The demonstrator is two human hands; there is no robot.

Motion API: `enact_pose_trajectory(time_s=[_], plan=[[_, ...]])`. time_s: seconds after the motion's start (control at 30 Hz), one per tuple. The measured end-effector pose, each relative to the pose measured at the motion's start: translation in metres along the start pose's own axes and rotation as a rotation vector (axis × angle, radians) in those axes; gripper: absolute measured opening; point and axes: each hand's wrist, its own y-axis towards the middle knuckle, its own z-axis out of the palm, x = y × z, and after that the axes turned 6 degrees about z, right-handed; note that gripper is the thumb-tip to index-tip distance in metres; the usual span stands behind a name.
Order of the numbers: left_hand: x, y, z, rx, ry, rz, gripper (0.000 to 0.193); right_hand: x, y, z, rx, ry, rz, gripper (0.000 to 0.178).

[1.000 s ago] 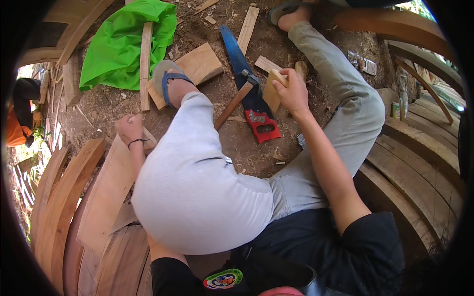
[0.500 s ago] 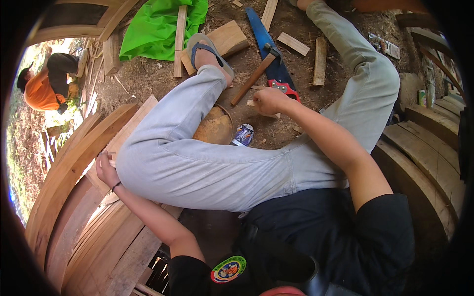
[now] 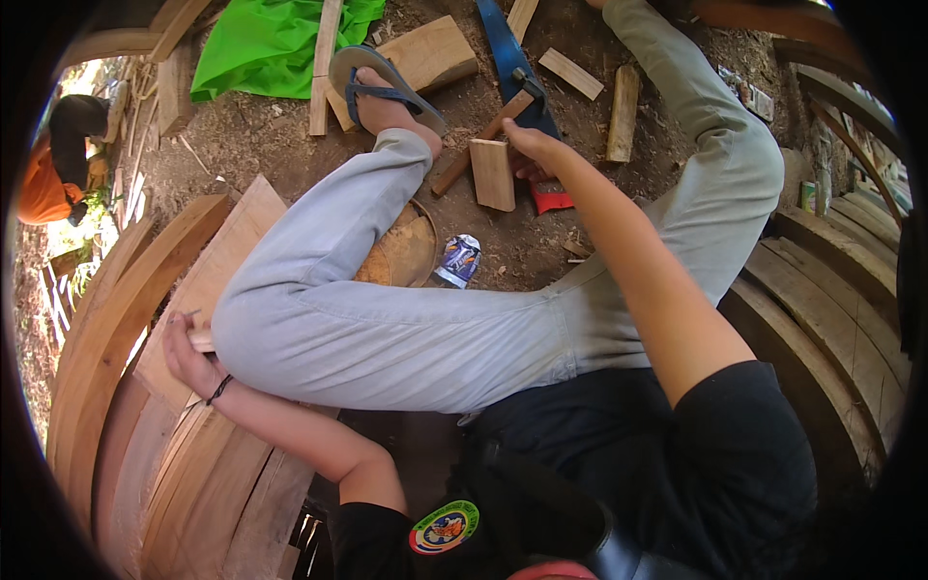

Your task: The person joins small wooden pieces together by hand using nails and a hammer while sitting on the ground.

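My right hand (image 3: 537, 155) is closed at the edge of a short wooden block (image 3: 494, 178), holding it above the dirt floor. Just behind lies a hammer (image 3: 468, 162), its wooden handle slanting and its dark head resting over a handsaw (image 3: 505, 53) with a blue blade. Part of the saw's red handle shows below my right fingers. Beside my bent left knee, my left hand (image 3: 189, 360) is closed round a small pale wooden piece (image 3: 200, 339), over a flat wooden board (image 3: 242, 224). A thin dark bit sticks out near those fingertips; I cannot tell what it is.
Curved timber pieces (image 3: 135, 314) stand at the left, and more (image 3: 822, 300) at the right. A rusty round tin (image 3: 401, 246) and a crumpled packet (image 3: 458, 261) lie between my legs. Beyond are wood offcuts (image 3: 623, 114) and a green sheet (image 3: 261, 48). Far left is a person in orange (image 3: 43, 184).
My right hand has lifted the wooden block from the floor and moved slightly away from me. My left hand has shifted a little left and nearer. The view has turned slightly.
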Motion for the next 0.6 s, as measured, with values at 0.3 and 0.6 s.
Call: enact_pose_trajectory(time_s=[0.3,0.6], plan=[[-0.104,-0.019,-0.056,-0.075,0.093,0.319,0.036,0.044,0.023,0.045,-0.749,0.144,-0.109,0.061],[-0.111,-0.051,-0.045,0.139,-0.287,0.295,0.051,0.051,-0.049,-0.021,0.155,0.915,-0.571,0.032]])
